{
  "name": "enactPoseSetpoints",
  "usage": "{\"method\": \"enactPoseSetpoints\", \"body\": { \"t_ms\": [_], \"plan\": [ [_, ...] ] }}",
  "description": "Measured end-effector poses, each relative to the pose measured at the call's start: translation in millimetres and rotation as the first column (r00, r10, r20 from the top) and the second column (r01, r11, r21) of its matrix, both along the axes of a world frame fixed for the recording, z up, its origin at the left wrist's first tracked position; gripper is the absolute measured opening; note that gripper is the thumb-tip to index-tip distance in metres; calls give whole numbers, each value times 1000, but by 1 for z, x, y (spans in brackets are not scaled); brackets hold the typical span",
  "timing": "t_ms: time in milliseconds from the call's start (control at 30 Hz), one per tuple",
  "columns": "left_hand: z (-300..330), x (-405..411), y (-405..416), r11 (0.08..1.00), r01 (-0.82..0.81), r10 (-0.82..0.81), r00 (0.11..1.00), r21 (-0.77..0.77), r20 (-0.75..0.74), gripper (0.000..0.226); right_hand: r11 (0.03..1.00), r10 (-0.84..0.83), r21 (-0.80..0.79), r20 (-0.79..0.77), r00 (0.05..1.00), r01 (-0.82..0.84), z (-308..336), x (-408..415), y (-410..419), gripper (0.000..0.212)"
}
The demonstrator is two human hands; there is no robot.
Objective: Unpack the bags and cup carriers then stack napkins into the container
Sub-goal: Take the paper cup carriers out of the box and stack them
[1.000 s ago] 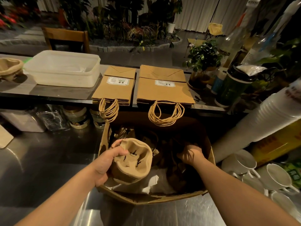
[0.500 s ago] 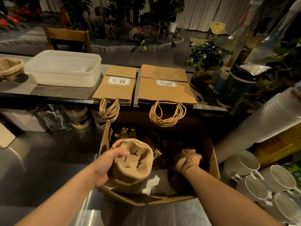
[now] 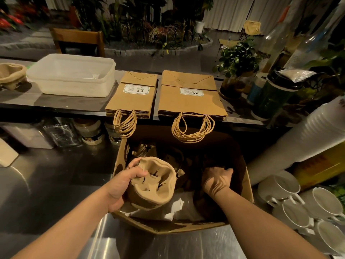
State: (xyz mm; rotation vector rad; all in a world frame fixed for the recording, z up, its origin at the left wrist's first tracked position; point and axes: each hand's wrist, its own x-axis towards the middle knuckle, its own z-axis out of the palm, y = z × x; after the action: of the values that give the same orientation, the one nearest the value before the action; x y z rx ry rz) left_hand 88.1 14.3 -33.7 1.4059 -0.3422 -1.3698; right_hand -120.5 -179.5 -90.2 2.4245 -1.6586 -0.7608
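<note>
So the cardboard box (image 3: 248,186) is the anchor here, sitting on the steel counter (image 3: 56,184) right in front of the person. The left hand (image 3: 119,186) is at the box's near-left corner, fingers and thumb wrapped round the rim of a stack of pulp cup carriers (image 3: 153,184), lifted and tipped so its cup wells face up toward the camera. The right hand (image 3: 216,180) is reaching down into the right half of the box, fingers curled into something dark; too shadowy to tell what, or whether it actually has hold of it.

The shelf behind the box is where things have to go, straight ahead and up from both hands. On it: two flat piles of brown paper bags (image 3: 190,98) with twisted paper handles hanging over the edge above the box, and further left a cloudy plastic tub (image 3: 74,75) and another carrier stack (image 3: 11,73). I'd say the left hand is the nearer one for that side.

White napkins (image 3: 177,210) are crumpled, soft and floppy, low in the box's near side under the carriers. The carriers look stiff, rough, moulded.
</note>
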Motion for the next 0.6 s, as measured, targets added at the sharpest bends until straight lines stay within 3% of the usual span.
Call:
{"method": "enactPoseSetpoints", "body": {
  "t_ms": [200, 300, 400, 600],
  "plan": [
    [0, -1, 0, 1000, 5, -5, 1000, -1, -13, 54, 997, -82, 27, 142, 987, 79, 20, -11, -5, 35],
    [-2, -1, 1, 1000, 0, 0, 1000, 7, -15, 56, 976, -200, 149, 296, 934, 161, 34, -19, -6, 44],
    [-1, -1, 2, 1000, 9, -9, 1000, 0, -3, 58, 938, -324, 273, 461, 826, 215, 48, -25, -4, 36],
    [4, -3, 5, 1000, 20, -20, 999, -9, 29, 56, 872, -456, 477, 709, 539, 110, 68, -40, 21, 4]
  ]
}}
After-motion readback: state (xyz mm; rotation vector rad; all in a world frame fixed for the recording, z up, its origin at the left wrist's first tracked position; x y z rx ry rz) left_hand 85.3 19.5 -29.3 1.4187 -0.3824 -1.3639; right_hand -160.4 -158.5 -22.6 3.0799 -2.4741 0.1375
